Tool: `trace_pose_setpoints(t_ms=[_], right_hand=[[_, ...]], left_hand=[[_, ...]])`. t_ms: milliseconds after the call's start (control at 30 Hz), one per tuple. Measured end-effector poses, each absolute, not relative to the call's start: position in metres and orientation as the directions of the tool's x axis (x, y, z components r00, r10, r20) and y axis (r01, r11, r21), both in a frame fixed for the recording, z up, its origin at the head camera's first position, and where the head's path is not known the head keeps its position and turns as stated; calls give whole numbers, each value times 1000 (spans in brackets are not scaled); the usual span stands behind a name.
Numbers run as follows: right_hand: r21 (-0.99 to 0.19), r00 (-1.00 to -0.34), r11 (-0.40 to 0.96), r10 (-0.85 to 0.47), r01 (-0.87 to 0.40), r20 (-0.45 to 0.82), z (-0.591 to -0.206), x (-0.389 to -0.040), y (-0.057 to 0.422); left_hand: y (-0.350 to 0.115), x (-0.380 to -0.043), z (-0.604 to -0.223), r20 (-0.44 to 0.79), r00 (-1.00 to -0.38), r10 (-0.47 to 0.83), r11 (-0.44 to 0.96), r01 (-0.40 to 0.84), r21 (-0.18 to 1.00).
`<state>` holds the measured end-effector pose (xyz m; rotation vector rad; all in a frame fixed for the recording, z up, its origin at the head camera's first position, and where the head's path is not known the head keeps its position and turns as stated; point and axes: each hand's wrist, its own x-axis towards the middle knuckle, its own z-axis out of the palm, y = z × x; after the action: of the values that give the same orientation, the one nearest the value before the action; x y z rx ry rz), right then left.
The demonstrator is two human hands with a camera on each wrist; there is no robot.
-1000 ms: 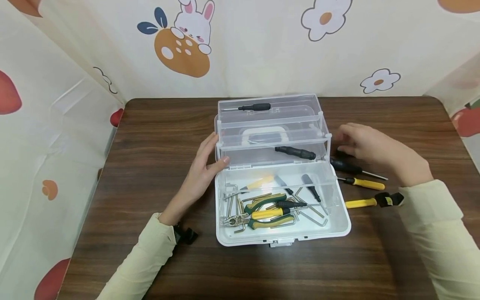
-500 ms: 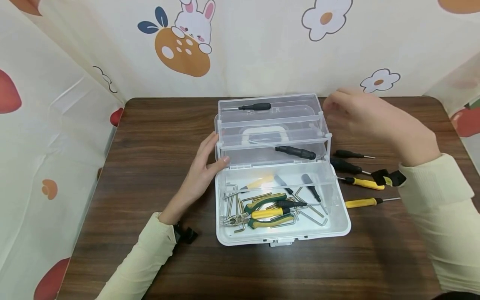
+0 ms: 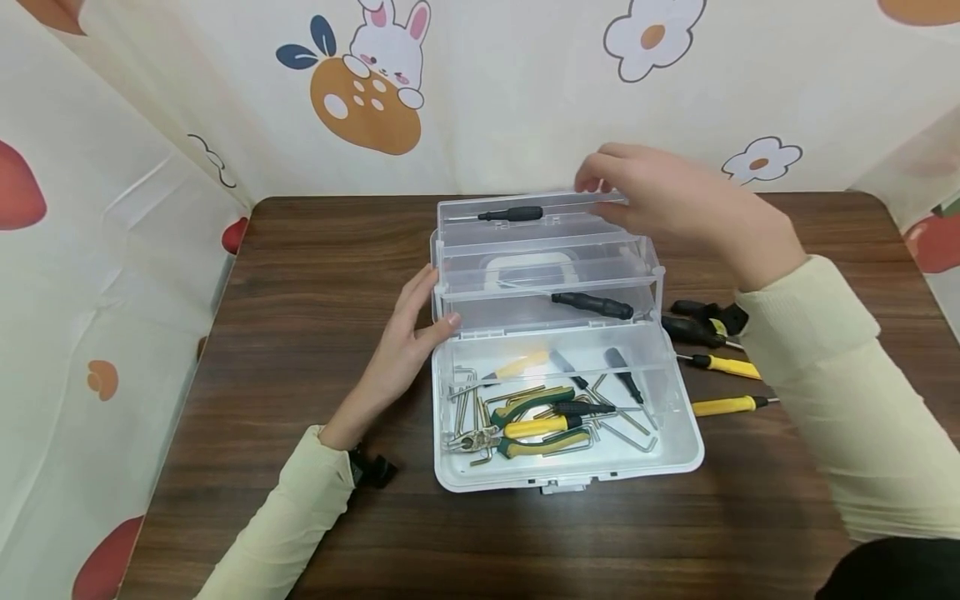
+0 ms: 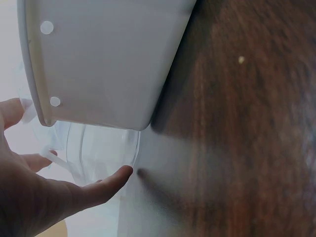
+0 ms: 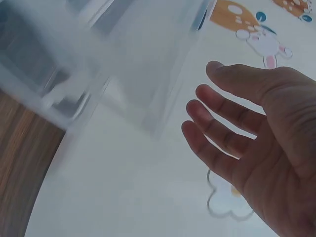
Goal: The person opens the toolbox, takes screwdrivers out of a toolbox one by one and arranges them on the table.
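1. The box [image 3: 487,485] stands on the table [image 3: 337,250], its clear trays [image 3: 487,313] raised behind; pliers [image 3: 551,443] lie inside, and loose screwdrivers [image 3: 723,406] lie to its right.
2. The left hand [image 3: 393,354] rests at the trays' left side, fingers spread, seemingly steadying them.
3. The right hand [image 3: 667,193] hovers at the top tray's [image 3: 480,236] right end, fingers loosely bent and apart, holding nothing.
4. The step in hand looks like reaching for the top screwdriver [image 3: 517,214], which lies in that tray.
5. That would call for moving left, dipping in and pinching it without jolting the tray.
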<state>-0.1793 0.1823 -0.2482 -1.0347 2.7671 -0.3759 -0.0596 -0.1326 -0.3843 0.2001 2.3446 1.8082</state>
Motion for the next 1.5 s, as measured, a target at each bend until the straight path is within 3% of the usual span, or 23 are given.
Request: trace_pose_setpoints(t_ms=[333, 567, 933, 1200, 1500], right_hand=[[-351, -668, 655, -737, -669, -101, -257, -193, 135], [-327, -616, 599, -785, -731, -63, -264, -198, 117], [-268, -621, 634, -771, -726, -140, -265, -196, 101], [-369, -614, 642, -762, -672, -206, -266, -201, 105], [-525, -615, 668, -726, -527, -308, -269, -204, 115]], left_hand=[[-132, -60, -385, -66, -974, 215, 227, -16, 974], [-133, -59, -385, -70, -975, 213, 233, -19, 972], [-133, -59, -385, -70, -973, 219, 219, -21, 975], [-132, -60, -385, -74, -973, 220, 207, -28, 978], [-132, -59, -386, -76, -973, 218, 204, -30, 979]])
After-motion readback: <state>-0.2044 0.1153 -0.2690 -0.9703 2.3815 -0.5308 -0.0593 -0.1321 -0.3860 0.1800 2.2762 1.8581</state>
